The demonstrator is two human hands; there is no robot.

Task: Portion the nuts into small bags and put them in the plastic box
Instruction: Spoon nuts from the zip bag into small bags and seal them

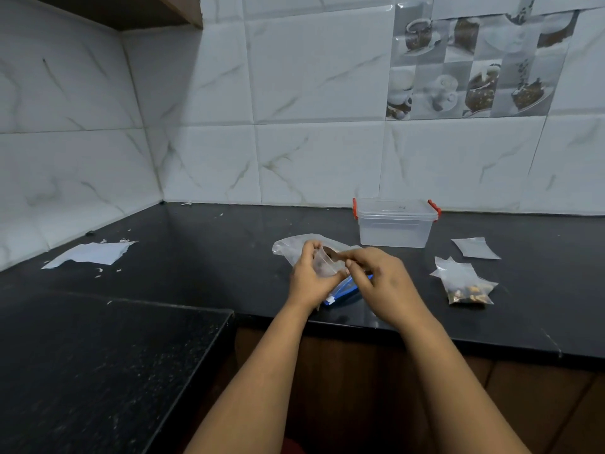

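A small clear bag [325,264] was held up near the middle, above a larger clear bag [294,245]. To the right lay a filled nut bag [466,285] and a flat empty bag [475,248]. Farther back stood the lidded clear plastic box [395,222] with red clips.

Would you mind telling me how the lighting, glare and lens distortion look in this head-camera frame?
Head view: dim, bluish light; the black counter loses detail, with soft reflections near its front edge; faint glare streaks on the wall tiles; wide-angle bending curves tile lines at the edges; the small bag between the hands is slightly soft.
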